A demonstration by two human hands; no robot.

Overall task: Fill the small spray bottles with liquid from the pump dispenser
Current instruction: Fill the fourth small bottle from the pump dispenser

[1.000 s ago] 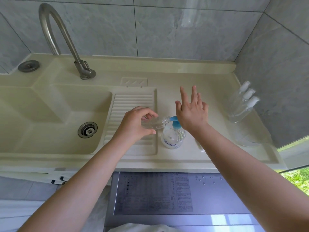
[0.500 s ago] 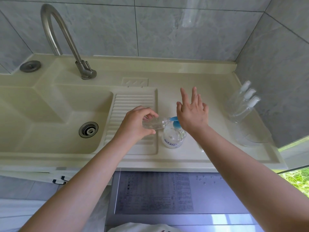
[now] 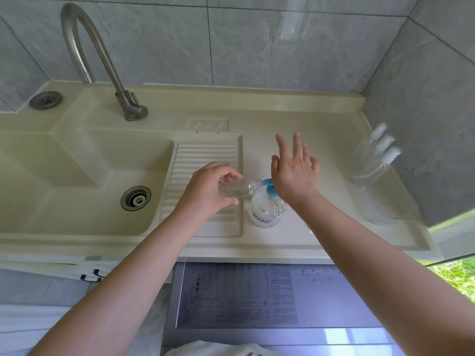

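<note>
My left hand (image 3: pixel 205 191) grips a small clear bottle (image 3: pixel 237 188), tilted almost flat, with its open neck held against the blue nozzle of the pump dispenser (image 3: pixel 267 208). The dispenser is a round clear bottle with a blue pump head and stands on the counter beside the ribbed drainboard. The heel of my right hand (image 3: pixel 294 173) rests on the pump head, fingers spread and lifted. Three capped small spray bottles (image 3: pixel 372 160) lean together at the right, against the wall.
A cream sink basin (image 3: pixel 84 191) with a steel drain fills the left. A curved steel faucet (image 3: pixel 102 62) rises behind it. A clear container (image 3: pixel 385 211) stands under the spray bottles. A grey appliance top (image 3: pixel 282 304) lies below the counter edge.
Both hands stay at the dispenser. The fingers of my right hand have spread slightly wider. The bottle has not visibly moved.
</note>
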